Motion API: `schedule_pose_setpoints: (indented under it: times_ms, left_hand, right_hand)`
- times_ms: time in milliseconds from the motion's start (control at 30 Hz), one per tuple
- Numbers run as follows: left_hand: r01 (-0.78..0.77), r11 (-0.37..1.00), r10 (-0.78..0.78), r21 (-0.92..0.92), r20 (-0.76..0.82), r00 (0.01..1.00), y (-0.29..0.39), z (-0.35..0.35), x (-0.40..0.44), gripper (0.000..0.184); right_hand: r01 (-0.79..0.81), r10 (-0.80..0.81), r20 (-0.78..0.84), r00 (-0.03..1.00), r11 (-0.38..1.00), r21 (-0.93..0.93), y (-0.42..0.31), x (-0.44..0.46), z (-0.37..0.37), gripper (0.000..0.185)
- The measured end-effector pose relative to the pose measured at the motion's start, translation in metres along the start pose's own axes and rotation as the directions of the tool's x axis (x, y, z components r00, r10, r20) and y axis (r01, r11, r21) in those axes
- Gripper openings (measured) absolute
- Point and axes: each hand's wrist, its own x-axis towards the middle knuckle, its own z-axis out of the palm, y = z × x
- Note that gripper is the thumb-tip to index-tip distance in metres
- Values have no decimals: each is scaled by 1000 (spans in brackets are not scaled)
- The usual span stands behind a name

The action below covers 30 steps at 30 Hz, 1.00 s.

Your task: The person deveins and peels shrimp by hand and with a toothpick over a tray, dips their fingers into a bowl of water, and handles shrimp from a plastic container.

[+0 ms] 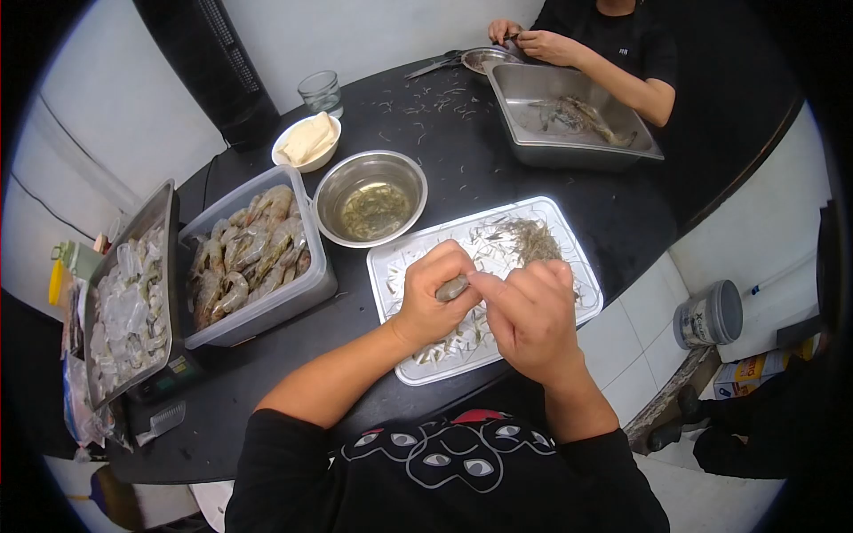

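Observation:
My left hand (435, 293) is closed around a grey shrimp (451, 288), whose rounded end shows between thumb and fingers. Against that end, the thumb and fingertips of my right hand (530, 311) are pinched together, touching the shrimp. Both hands are over a white tray (582, 266) strewn with small shell bits and legs. A heap of thin shrimp legs and feelers (530, 240) lies at the tray's far right. Left of the tray, a clear plastic tub (311, 298) is full of whole shrimp (249, 253).
A steel bowl (418, 182) of cloudy liquid stands behind the tray. Beyond are a white bowl with cloth (308, 142) and a glass (322, 93). Far left is a metal pan of peeled shrimp and ice (129, 302). A co-worker's hands (533, 43) work over a steel pan (577, 155).

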Motion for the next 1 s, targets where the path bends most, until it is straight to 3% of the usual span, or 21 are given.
schedule_pose_setpoints:
  times_ms: [200,300,500,1000]
  left_hand:
    - [-5,1000,5,3,-8,1000,0,0,0,15]
    - [2,1000,-2,-1,-11,1000,1,0,0,15]
    - [2,1000,-1,26,-21,1000,0,0,-1,15]
    - [65,996,-61,69,-55,997,6,2,1,13]
  right_hand:
    - [-19,23,-50,998,997,77,-1,2,4,29]
    - [-21,20,23,1000,999,37,-1,0,2,27]
    - [-25,25,-1,1000,998,57,-1,-1,5,27]
    - [-11,18,-191,981,999,39,1,-8,34,30]
